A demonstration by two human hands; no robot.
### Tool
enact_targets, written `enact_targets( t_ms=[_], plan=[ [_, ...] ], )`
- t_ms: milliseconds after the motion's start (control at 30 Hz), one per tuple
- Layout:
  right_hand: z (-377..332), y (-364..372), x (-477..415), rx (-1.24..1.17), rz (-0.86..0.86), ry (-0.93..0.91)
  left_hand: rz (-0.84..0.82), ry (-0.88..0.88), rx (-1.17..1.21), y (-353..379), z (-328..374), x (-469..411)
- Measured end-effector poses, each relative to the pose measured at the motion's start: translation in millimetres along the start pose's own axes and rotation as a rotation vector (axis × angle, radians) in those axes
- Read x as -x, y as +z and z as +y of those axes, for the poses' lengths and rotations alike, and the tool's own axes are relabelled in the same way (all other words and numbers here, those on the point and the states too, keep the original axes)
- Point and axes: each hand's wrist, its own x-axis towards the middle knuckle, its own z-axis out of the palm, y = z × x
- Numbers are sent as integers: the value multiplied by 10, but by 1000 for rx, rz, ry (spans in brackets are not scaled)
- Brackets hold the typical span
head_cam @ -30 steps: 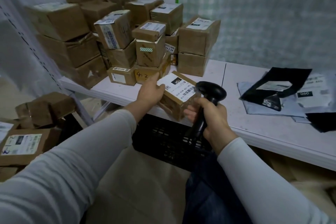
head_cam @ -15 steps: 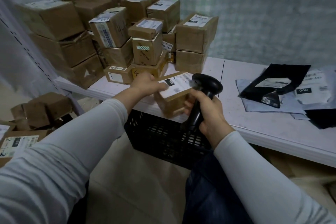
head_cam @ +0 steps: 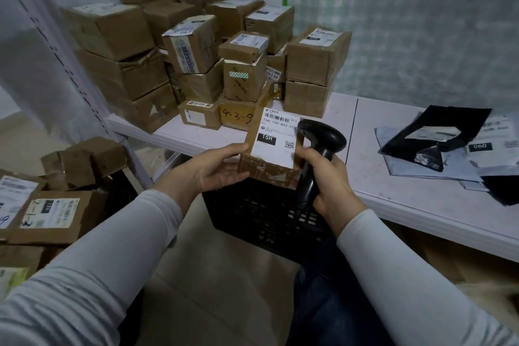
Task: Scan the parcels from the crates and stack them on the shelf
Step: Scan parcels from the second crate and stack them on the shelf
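scanner (head_cam: 323, 135) covering label (head_cam: 273, 135) edge, mailers (head_cam: 502, 132) cut off right

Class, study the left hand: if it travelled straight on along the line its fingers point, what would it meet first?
The parcel it holds: the left hand points rightward, thumb on the box's top edge. Past the box, probably the scanner in the right hand, though depth is unclear.

The left forearm (head_cam: 120, 244) and right forearm (head_cam: 393, 261) reached forward and converged at centre. The left grip (head_cam: 222, 168) clasped the parcel (head_cam: 273, 139) at its left edge, thumb on top, fingers beneath. The right grip (head_cam: 330, 177) was wrapped round the scanner (head_cam: 323, 135) handle.
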Motion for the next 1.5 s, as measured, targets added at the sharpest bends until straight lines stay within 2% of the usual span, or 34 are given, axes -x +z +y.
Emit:
enact_targets(
  t_ms=[133,267,700,967,1100,1333,1500],
  plan=[
    [-67,101,118,118,-7,-83,19,114,-116,-78,102,138],
    [-192,195,316,155,-121,-67,83,211,-116,-121,142,175],
    [-368,215,599,202,-130,-83,171,326,-175,8,142,345],
    [-392,201,576,187,-117,-106,177,309,-172,61,149,343],
    [-385,150,514,130,-91,-119,170,244,-162,138,158,316],
    [-390,-13,342,35,-20,-112,173,129,-285,660,203,160],
    [-388,-141,238,24,11,-94,215,108,-235,927,253,-134]
  ],
)
